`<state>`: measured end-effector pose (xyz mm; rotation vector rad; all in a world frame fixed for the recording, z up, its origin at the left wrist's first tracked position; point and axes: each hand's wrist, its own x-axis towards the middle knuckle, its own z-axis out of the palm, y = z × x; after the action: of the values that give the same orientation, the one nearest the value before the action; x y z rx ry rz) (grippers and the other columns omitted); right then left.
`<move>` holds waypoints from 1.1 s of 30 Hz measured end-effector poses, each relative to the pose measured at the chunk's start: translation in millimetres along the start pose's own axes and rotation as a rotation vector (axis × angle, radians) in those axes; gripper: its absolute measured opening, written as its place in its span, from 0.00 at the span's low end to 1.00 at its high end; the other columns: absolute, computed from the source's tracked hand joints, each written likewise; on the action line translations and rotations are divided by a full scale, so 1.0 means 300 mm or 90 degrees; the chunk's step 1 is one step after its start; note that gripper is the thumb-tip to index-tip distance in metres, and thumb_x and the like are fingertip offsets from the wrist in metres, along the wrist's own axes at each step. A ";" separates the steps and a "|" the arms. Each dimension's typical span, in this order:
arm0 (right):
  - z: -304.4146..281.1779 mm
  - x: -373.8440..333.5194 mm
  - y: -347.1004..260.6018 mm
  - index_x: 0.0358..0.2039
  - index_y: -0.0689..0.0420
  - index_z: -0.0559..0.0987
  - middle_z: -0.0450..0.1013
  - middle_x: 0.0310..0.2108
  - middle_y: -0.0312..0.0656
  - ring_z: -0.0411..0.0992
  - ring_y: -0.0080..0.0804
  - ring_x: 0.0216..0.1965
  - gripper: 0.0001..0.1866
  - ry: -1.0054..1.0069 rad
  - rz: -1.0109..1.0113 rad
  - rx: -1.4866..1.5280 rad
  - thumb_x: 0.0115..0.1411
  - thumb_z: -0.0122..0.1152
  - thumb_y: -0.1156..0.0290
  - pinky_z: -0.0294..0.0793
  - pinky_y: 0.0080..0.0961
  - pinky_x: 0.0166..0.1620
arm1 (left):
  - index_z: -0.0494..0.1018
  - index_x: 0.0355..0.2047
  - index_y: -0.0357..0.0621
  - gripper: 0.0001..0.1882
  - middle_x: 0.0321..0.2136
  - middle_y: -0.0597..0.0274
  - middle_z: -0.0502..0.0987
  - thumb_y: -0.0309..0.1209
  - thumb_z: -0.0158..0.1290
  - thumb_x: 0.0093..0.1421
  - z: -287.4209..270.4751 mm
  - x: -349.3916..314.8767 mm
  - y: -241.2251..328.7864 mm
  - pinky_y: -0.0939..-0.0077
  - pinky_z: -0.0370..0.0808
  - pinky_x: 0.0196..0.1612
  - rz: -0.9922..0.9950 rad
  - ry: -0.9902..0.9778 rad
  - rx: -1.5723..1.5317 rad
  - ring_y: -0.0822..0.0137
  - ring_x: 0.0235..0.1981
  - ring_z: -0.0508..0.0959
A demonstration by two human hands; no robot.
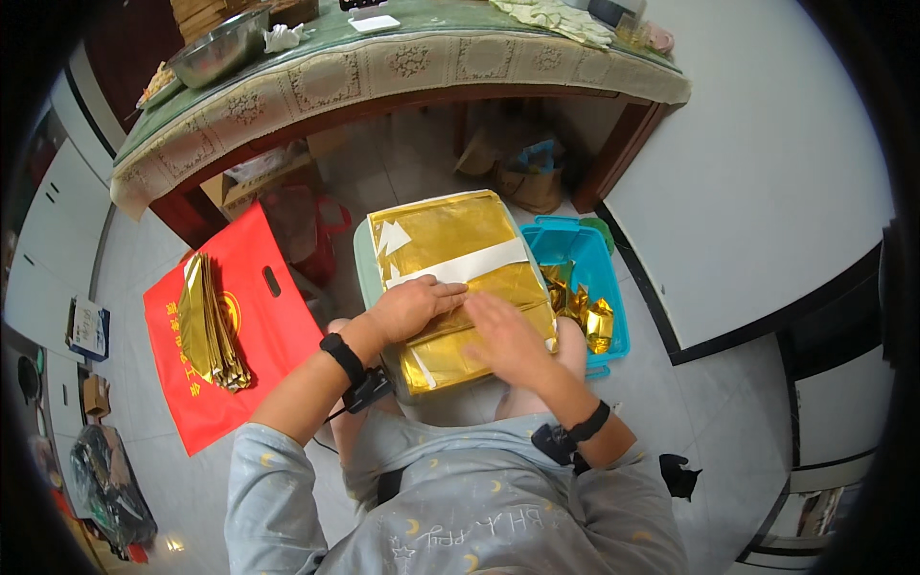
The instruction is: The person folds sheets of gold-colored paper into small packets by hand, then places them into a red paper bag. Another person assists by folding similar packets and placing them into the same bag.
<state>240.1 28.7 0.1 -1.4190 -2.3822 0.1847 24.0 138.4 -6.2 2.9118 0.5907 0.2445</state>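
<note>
A stack of gold foil paper sheets (436,230) with white edges lies across a pale green stool (364,259) between my knees. My left hand (419,305) rests on the gold paper, fingers stretched out and lying flat near a white strip (484,260). Close to its fingertips is my right hand (508,337), slightly blurred, its fingers extended over the paper. Neither hand appears to grip anything. Whether the right fingers touch the sheet is hard to tell. Small white triangles (392,237) show at the stack's upper left.
On the left, a bundle of folded gold paper (203,331) lies on a red bag (168,383). A blue plastic basket (613,307) holding folded gold pieces (599,324) stands right of the stool. Ahead is a cloth-covered table (402,72) with a metal bowl (220,48).
</note>
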 end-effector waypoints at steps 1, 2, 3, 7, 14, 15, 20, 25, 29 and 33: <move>0.014 -0.020 -0.028 0.61 0.67 0.66 0.62 0.63 0.55 0.56 0.49 0.67 0.41 -0.046 -0.008 -0.017 0.58 0.59 0.46 0.54 0.41 0.68 | 0.69 0.61 0.49 0.26 0.60 0.66 0.72 0.30 0.48 0.60 0.004 0.000 -0.006 0.71 0.75 0.51 0.016 0.015 -0.001 0.59 0.44 0.75; 0.025 -0.036 -0.042 0.62 0.67 0.65 0.60 0.65 0.56 0.54 0.49 0.68 0.44 -0.048 -0.008 -0.027 0.57 0.60 0.45 0.52 0.42 0.69 | 0.69 0.61 0.49 0.26 0.60 0.66 0.72 0.30 0.48 0.60 0.002 0.002 -0.007 0.71 0.75 0.51 0.018 0.010 -0.001 0.59 0.43 0.76; 0.033 -0.049 -0.052 0.63 0.67 0.63 0.57 0.67 0.56 0.52 0.49 0.70 0.46 -0.051 -0.008 -0.038 0.56 0.61 0.43 0.50 0.43 0.70 | 0.70 0.61 0.49 0.26 0.60 0.66 0.72 0.30 0.49 0.59 -0.002 0.007 -0.006 0.71 0.74 0.51 0.019 0.005 0.000 0.59 0.43 0.76; 0.039 -0.051 -0.066 0.64 0.67 0.62 0.53 0.69 0.56 0.49 0.49 0.71 0.52 -0.070 -0.013 -0.032 0.52 0.62 0.38 0.48 0.45 0.71 | 0.71 0.60 0.48 0.26 0.59 0.65 0.72 0.29 0.50 0.58 -0.004 0.010 -0.009 0.71 0.74 0.51 0.032 0.007 -0.010 0.59 0.43 0.76; 0.084 -0.024 -0.115 0.65 0.67 0.61 0.55 0.68 0.57 0.51 0.50 0.70 0.53 -0.083 -0.075 -0.022 0.52 0.59 0.35 0.47 0.44 0.71 | 0.71 0.59 0.45 0.26 0.59 0.63 0.73 0.28 0.50 0.58 -0.022 0.015 -0.010 0.71 0.74 0.52 0.018 -0.016 -0.048 0.58 0.43 0.77; 0.089 -0.021 -0.124 0.65 0.67 0.61 0.56 0.67 0.57 0.51 0.49 0.70 0.53 -0.090 -0.085 -0.022 0.52 0.58 0.34 0.47 0.44 0.71 | 0.71 0.59 0.45 0.26 0.59 0.63 0.73 0.28 0.50 0.58 -0.025 0.017 -0.010 0.71 0.74 0.52 0.029 -0.018 -0.039 0.58 0.43 0.77; 0.110 0.009 -0.184 0.64 0.69 0.63 0.58 0.66 0.57 0.52 0.49 0.70 0.53 -0.109 -0.128 -0.007 0.54 0.57 0.34 0.46 0.42 0.71 | 0.71 0.59 0.44 0.26 0.60 0.62 0.72 0.27 0.48 0.58 -0.016 0.020 -0.016 0.71 0.74 0.52 0.041 -0.018 -0.024 0.58 0.43 0.77; 0.124 0.059 -0.255 0.63 0.69 0.63 0.59 0.65 0.57 0.53 0.49 0.69 0.50 -0.179 -0.161 -0.007 0.56 0.56 0.36 0.46 0.42 0.71 | 0.71 0.59 0.45 0.26 0.60 0.63 0.72 0.27 0.47 0.59 0.000 0.021 -0.022 0.71 0.74 0.51 0.037 0.000 -0.038 0.57 0.43 0.76; 0.148 0.064 -0.248 0.63 0.68 0.64 0.60 0.65 0.57 0.55 0.49 0.68 0.45 -0.134 -0.225 0.028 0.59 0.54 0.39 0.49 0.40 0.71 | 0.72 0.58 0.46 0.24 0.59 0.63 0.72 0.28 0.48 0.60 -0.008 0.016 -0.006 0.70 0.73 0.52 -0.012 0.001 -0.085 0.56 0.41 0.75; 0.104 0.030 -0.154 0.63 0.64 0.66 0.61 0.65 0.55 0.56 0.49 0.68 0.39 -0.179 -0.149 0.282 0.62 0.57 0.46 0.52 0.39 0.69 | 0.73 0.55 0.46 0.21 0.58 0.64 0.73 0.30 0.50 0.60 0.007 0.008 0.022 0.69 0.71 0.52 -0.037 0.029 -0.087 0.56 0.41 0.74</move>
<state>186.6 16.4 -13.1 -0.9533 -2.4880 0.8387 29.1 133.2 -6.7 2.7605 0.6389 0.3305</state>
